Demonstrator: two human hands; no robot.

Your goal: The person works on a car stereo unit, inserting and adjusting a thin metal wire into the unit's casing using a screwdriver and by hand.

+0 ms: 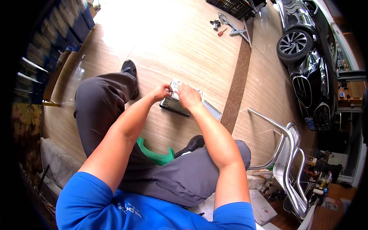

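On the tiled floor between my feet stands a metal box-shaped unit [175, 105] with slots and holes in its casing. The fingers of my left hand [163, 92] are pinched together at its upper left part; what they hold is too small to make out. My right hand [189, 96] lies over the top of the unit with its fingers bent down beside the left fingertips, hiding part of the casing. A flat grey panel [212, 110] lies on the floor just right of the unit.
A green plastic stool [155, 156] is under me. Farther off lie a red-handled screwdriver [222, 32], a metal bracket [238, 30] and a black crate [232, 7]. A metal chair [286, 153] and a black car [306, 65] stand right; blue boxes [73, 27] line the left.
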